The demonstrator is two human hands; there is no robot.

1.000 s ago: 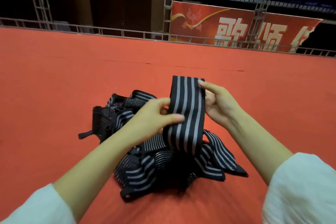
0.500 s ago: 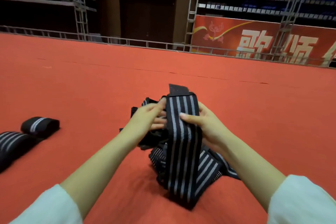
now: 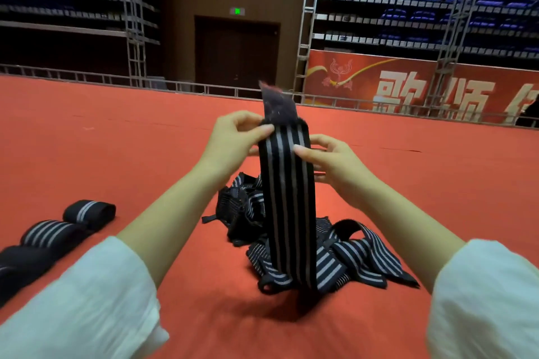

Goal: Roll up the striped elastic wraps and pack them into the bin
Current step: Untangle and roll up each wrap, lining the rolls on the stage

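Note:
A black elastic wrap with grey stripes (image 3: 288, 207) hangs upright in front of me, its dark fastening tab sticking up at the top. My left hand (image 3: 233, 140) pinches the wrap's top left edge. My right hand (image 3: 329, 159) grips its right edge a little lower. The strip's lower end runs down into a tangled pile of striped wraps (image 3: 344, 256) on the red floor. Three rolled wraps (image 3: 87, 211) lie in a row at the left; the nearest one is blurred. No bin is in view.
Red carpet (image 3: 116, 140) covers the floor all around. A low metal railing (image 3: 87, 80) runs along its far edge, with scaffold towers, a dark doorway and a red banner (image 3: 408, 87) behind. My white sleeves fill the lower corners.
Both hands have raised the wrap's top end higher, so the strip hangs longer and straighter. The view has tilted up and shifted left, bringing the rolled wraps further into view.

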